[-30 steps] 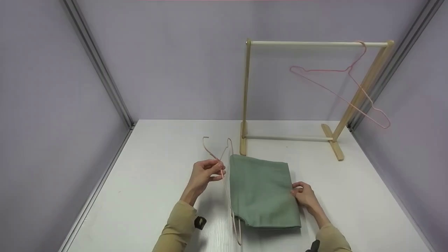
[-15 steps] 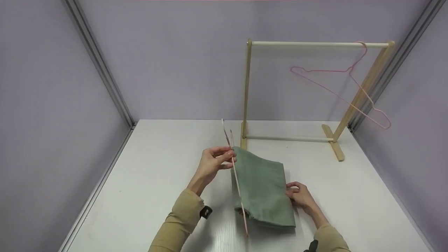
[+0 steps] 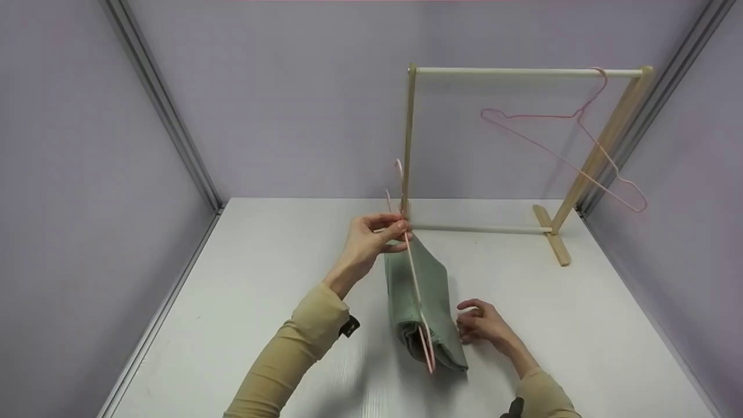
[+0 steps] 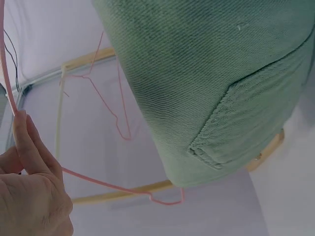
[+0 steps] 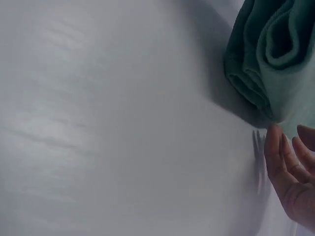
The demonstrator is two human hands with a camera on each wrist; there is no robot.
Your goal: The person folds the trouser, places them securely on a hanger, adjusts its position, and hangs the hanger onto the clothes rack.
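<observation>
My left hand pinches a pink wire hanger just below its hook. Folded over the hanger's bottom bar hangs a green garment, its layers curling at the near end. The left wrist view shows a stitched pocket on its denim-like cloth, with one shoulder of the hanger sticking out past it. Beside the garment's lower right edge is my right hand, fingers loosely bent and gripping nothing. In the right wrist view its fingertips are right at the cloth's lower corner.
A wooden rack with a white top rail stands at the back right. A second pink hanger hangs bare near the rail's right end. The rack's left post is just behind the held hanger's hook. Walls enclose the white table.
My left hand has raised the hanger and moved it right and away from me, turning it edge-on. The garment now hangs tilted from it. My right hand has shifted left and let go of its edge.
</observation>
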